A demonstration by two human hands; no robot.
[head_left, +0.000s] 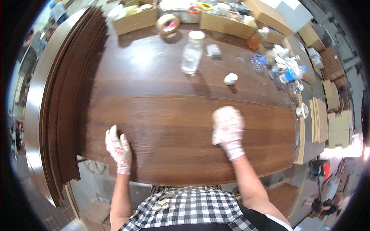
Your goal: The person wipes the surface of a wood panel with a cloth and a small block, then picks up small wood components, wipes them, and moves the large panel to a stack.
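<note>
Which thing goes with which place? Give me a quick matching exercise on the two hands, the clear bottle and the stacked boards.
Things:
1. Left hand
2. Right hand
3. Clear bottle
4. Stacked boards

Places:
A. Standing beyond the brown panel, left of the small white bottle
B. Right of the panel's middle, in a patterned glove
C. At the far left, outside both hands
D. By the panel's left part, fingers extended

Pairs: 1-D, 2-B, 3-A, 4-C
</note>
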